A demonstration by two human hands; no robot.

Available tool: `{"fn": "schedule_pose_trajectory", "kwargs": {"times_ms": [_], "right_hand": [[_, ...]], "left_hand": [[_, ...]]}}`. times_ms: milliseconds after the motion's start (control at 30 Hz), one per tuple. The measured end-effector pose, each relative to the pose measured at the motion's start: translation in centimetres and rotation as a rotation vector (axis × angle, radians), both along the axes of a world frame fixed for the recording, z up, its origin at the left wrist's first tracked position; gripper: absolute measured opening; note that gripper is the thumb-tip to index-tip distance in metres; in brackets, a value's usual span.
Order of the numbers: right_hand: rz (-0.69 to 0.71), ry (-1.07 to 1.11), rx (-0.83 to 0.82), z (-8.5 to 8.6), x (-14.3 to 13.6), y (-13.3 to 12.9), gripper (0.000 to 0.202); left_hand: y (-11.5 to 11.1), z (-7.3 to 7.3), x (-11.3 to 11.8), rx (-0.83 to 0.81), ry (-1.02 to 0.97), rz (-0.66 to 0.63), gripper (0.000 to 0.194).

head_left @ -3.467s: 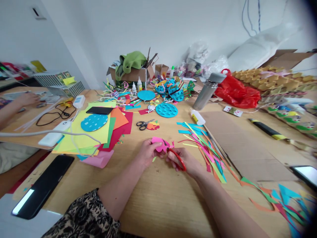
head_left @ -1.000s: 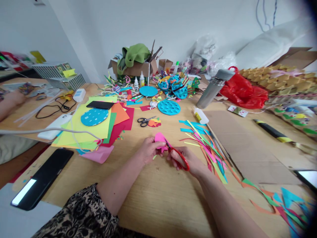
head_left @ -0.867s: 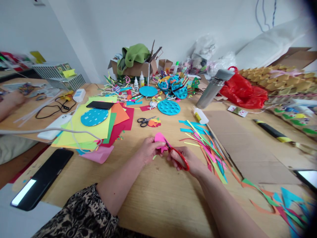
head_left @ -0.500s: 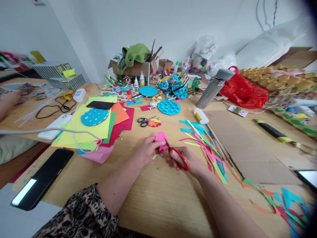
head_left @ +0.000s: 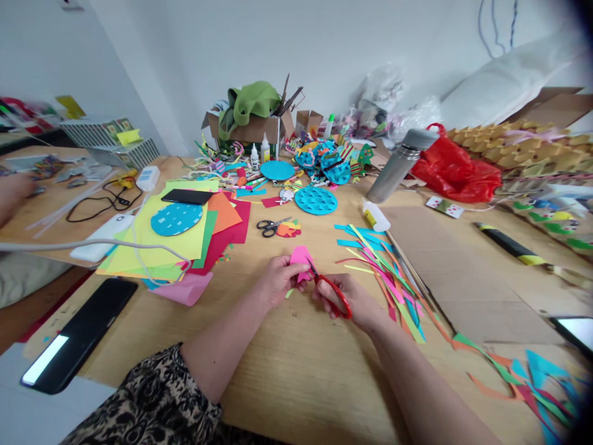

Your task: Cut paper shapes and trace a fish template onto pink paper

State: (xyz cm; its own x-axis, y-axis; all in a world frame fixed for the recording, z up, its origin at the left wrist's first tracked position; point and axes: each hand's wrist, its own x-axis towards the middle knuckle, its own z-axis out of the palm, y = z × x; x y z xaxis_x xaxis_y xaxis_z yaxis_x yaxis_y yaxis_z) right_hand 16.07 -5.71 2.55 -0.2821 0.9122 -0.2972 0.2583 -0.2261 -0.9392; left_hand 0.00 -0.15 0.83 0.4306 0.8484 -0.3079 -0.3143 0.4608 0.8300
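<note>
In the middle of the table my left hand (head_left: 278, 281) pinches a small piece of pink paper (head_left: 301, 254), held a little above the wood. My right hand (head_left: 345, 296) is closed round the red handles of a pair of scissors (head_left: 341, 301). The dark blades meet the right edge of the pink paper; how far apart they are is too small to tell. A small light green scrap (head_left: 290, 293) shows just under my left hand. Beyond the hands lie black-handled scissors (head_left: 267, 228) beside orange and red paper cutouts (head_left: 290, 229).
Coloured paper sheets (head_left: 185, 247) lie left under a phone (head_left: 188, 196) and a dotted blue disc (head_left: 176, 219). Paper strips (head_left: 384, 272) and cardboard (head_left: 458, 272) lie right. A steel flask (head_left: 396, 167) leans behind. Another person's hand (head_left: 16, 191) is at far left.
My hands, the pink paper and the scissors stay almost in place. At far left the other person's hand has shifted slightly.
</note>
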Motion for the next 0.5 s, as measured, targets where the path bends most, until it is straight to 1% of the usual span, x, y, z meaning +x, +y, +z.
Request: {"fn": "schedule_pose_trajectory", "kwargs": {"times_ms": [167, 500], "right_hand": [[-0.004, -0.018, -0.01, 0.16, -0.08, 0.02, 0.059], [0.005, -0.023, 0.001, 0.07, -0.02, 0.02, 0.056]], "left_hand": [[-0.06, 0.1, -0.02, -0.001, 0.001, -0.002, 0.02], [0.09, -0.16, -0.24, 0.035, 0.026, -0.016, 0.023]]}}
